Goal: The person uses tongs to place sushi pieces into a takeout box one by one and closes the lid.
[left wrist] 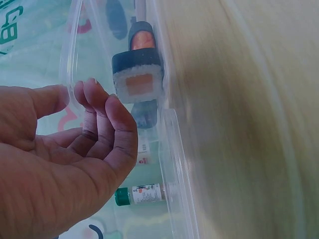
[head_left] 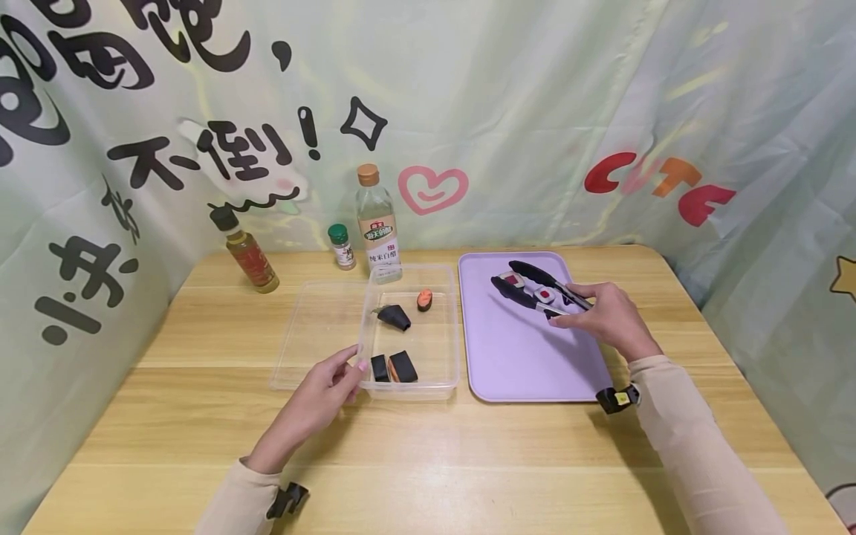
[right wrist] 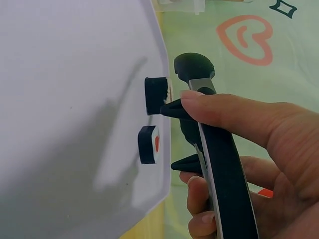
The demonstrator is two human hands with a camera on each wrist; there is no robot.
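My right hand (head_left: pixel 605 319) grips black-tipped tongs (head_left: pixel 542 286), their arms spread above the purple tray (head_left: pixel 521 364). Two sushi rolls stand on that tray near its far edge: one sushi roll (right wrist: pixel 156 95) partly behind the tongs and another with a red centre (right wrist: pixel 148 144). With thumb and fingers at its rim, my left hand (head_left: pixel 328 390) holds the near left corner of a clear plastic box (head_left: pixel 435 386). Inside the box lie a dark cone-shaped hand roll (head_left: pixel 394 317), an orange-topped sushi piece (head_left: pixel 424 300) and black-wrapped rice pieces (head_left: pixel 403 366).
A clear lid (head_left: pixel 314 334) lies left of the box, partly beside my left hand. Along the back stand an oil-coloured bottle (head_left: pixel 250 256), a green-capped shaker (head_left: pixel 342 249) and a tall vinegar bottle (head_left: pixel 379 230). A printed curtain (head_left: pixel 521 111) hangs behind the wooden table (head_left: pixel 428 461).
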